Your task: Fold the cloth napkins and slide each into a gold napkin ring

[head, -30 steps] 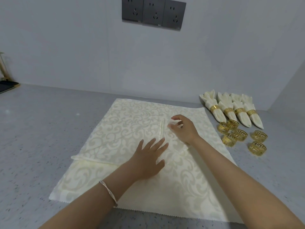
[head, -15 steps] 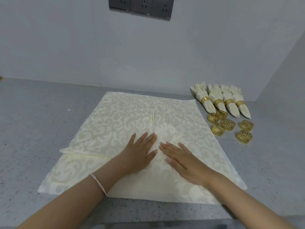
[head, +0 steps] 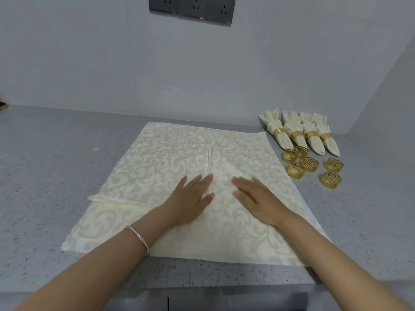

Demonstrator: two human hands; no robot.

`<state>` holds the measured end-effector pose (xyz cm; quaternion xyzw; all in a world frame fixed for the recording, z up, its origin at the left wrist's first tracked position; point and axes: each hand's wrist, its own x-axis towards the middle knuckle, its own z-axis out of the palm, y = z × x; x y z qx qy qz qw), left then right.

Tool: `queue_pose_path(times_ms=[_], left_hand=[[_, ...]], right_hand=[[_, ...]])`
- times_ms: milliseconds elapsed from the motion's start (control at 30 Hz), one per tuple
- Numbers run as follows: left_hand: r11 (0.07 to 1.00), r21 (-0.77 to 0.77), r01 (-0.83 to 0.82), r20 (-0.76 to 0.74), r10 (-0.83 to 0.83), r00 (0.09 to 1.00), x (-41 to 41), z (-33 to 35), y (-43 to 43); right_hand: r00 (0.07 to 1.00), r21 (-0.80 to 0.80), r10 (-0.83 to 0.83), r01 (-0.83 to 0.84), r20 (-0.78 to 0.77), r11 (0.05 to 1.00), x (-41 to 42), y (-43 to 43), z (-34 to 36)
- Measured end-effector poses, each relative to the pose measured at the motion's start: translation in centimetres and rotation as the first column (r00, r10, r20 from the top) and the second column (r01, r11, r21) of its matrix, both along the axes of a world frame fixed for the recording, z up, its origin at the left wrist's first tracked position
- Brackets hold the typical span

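Likely the fold slips: the flaps turned in to the middle of the napkin (head: 161, 158), spread on the counter (head: 45, 176), could spring open or skew if a palm lifts unevenly, leaving a bundle too lopsided for a ring (head: 296, 170) waiting just right of the napkin. The left hand (head: 190, 198) and right hand (head: 256, 199) lie flat on the napkin's middle, fingers straight, pressing, gripping nothing.

Head cam faces fwd/down, close over countertop (head: 56, 164).
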<state>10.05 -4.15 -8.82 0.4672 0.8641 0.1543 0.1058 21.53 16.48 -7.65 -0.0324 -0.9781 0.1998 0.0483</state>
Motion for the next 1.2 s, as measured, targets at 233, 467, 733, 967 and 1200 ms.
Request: queue_pose_path(times_ms=[233, 467, 733, 967, 1200], left_hand=[[0.93, 0.281, -0.237, 0.568, 0.037, 0.822, -1.7, 0.9, 0.1], [0.957, 0.219, -0.19, 0.508, 0.054, 0.859, -1.5, 2.2, -0.4], [0.993, 0.098, 0.063, 0.022, -0.065, 0.998, -4.1, 3.6, -5.2], [0.972, 0.102, 0.213, -0.129, -0.199, 0.971, -4.9, 3.7, -7.6], [0.975, 0.115, 0.189, -0.067, -0.182, 0.981, -4.8, 4.1, -7.9]], right_hand=[[0.953, 0.125, 0.228, -0.206, -0.198, 0.971, -0.1, -7.4, 0.4], [0.932, 0.291, 0.25, -0.17, -0.263, 0.941, -1.1, -8.2, -0.4], [0.944, -0.002, -0.003, 0.002, -0.33, 1.0, 3.6, -2.3, 0.3], [0.96, -0.096, -0.028, 0.001, -0.277, 0.995, 4.7, -1.8, -0.4], [0.961, -0.273, -0.113, 0.042, -0.251, 0.961, 4.4, -3.0, -0.6]])
